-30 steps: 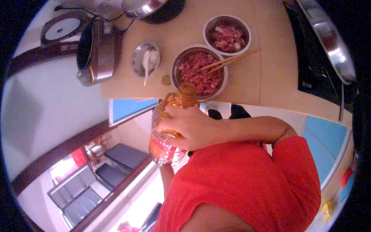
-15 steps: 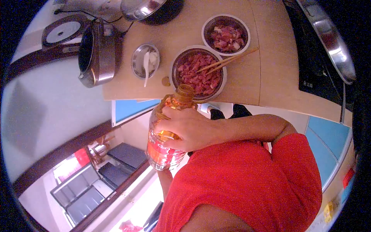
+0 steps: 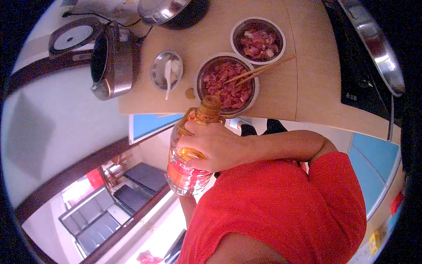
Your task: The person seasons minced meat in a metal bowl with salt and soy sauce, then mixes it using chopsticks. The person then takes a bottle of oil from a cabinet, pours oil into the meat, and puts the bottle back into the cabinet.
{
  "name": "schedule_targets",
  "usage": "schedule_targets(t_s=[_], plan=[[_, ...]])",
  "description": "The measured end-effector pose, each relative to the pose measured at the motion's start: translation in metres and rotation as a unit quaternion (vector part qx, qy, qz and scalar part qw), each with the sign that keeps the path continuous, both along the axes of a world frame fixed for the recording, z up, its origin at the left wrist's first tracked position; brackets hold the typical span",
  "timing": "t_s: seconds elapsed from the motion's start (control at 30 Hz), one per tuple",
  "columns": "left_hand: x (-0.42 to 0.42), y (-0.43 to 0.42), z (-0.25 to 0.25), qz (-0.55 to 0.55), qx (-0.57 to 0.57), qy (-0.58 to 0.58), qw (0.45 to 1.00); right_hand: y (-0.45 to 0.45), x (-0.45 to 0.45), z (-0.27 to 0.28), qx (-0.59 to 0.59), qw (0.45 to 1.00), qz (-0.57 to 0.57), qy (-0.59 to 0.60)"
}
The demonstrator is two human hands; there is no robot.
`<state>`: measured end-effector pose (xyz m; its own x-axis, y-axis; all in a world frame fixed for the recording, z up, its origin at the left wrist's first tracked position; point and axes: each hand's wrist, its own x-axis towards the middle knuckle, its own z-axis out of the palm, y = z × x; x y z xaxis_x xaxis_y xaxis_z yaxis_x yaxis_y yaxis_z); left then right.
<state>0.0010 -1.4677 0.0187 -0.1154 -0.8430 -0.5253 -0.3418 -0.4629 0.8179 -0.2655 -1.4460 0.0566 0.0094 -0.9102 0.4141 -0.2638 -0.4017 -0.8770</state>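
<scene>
My right hand (image 3: 215,147) is wrapped round the neck end of a large clear plastic cooking oil bottle (image 3: 189,174) with a red label and yellowish contents. The bottle leans, its uncapped mouth at the near rim of a bowl of cut raw meat (image 3: 200,97). No stream of oil shows. My left hand (image 3: 187,203) is at the lower end of the bottle, mostly hidden behind it. Wooden chopsticks (image 3: 263,69) rest in the meat (image 3: 222,79), sticking out over the rim. A small round yellowish disc (image 3: 190,93), perhaps the cap, lies beside the bowl.
Behind stands a second bowl (image 3: 282,42) of meat chunks. A small metal bowl (image 3: 154,72) holds a white spoon and white stuff. An open rice cooker (image 3: 118,66), a lidded pot (image 3: 184,15) and a black cooktop (image 3: 365,83) share the wooden counter (image 3: 307,79).
Almost nothing differs. The whole view has shifted very slightly; both hands and the tilted bottle keep their places by the bowl.
</scene>
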Motion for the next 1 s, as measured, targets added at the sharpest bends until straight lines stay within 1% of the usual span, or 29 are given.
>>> schedule_targets(t_s=[0.1, 0.2, 0.3, 0.4, 0.5, 0.6, 0.7, 0.8, 0.9, 1.0], plan=[[0.007, 0.0, -0.007, 0.114, 0.053, 0.162, 0.979, -0.003, 0.002, 0.0, -0.009, 1.0, -0.003, 0.008], [0.018, -0.004, -0.025, 0.148, 0.058, 0.223, 0.962, -0.008, 0.006, 0.009, 0.029, 0.999, 0.037, -0.004], [0.02, -0.007, -0.039, 0.154, 0.062, 0.247, 0.955, -0.014, 0.014, 0.01, -0.027, 0.999, 0.015, 0.014], [0.019, -0.008, -0.048, 0.16, 0.063, 0.259, 0.951, -0.014, 0.013, 0.016, 0.009, 0.999, 0.049, -0.004], [0.02, -0.006, -0.054, 0.164, 0.063, 0.266, 0.948, -0.017, 0.015, 0.016, -0.003, 0.999, 0.032, 0.019], [0.022, -0.004, -0.058, 0.169, 0.066, 0.27, 0.946, -0.014, 0.014, 0.023, 0.028, 0.996, 0.081, 0.002], [0.024, -0.001, -0.059, 0.175, 0.063, 0.272, 0.944, -0.016, 0.016, 0.022, -0.005, 0.999, 0.042, 0.02], [0.026, 0.0, -0.06, 0.18, 0.065, 0.272, 0.943, -0.009, 0.012, 0.028, 0.02, 0.997, 0.074, -0.012], [0.027, 0.002, -0.061, 0.182, 0.062, 0.272, 0.943, -0.014, 0.015, 0.021, -0.015, 0.999, 0.025, 0.013], [0.029, 0.003, -0.062, 0.182, 0.061, 0.268, 0.944, -0.011, 0.014, 0.022, 0.0, 0.999, 0.041, 0.006]])
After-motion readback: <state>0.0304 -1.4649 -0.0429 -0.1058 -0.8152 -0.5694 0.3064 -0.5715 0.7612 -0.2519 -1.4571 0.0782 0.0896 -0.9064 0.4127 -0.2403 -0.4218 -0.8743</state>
